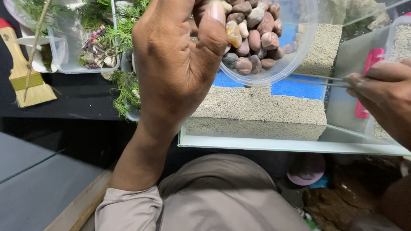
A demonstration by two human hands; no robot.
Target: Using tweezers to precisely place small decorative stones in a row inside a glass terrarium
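My left hand (171,72) grips the rim of a clear plastic bowl (299,42) full of smooth brown, tan and grey pebbles (252,38), held tilted above a glass tank (257,145). The thumb presses on the pebbles at the bowl's near edge. Inside the tank, beige gravel (257,111) surrounds patches of blue sand (297,87). At the right edge, my right hand (381,98) pinches long thin metal tweezers (312,79) whose tips reach under the bowl.
A clear tub of green plants and small stones (92,47) stands at the back left. A wooden-handled brush (23,72) lies on the dark table at far left. A pink tool (368,72) rests in a container on the right. A pink lid (306,171) sits below the tank.
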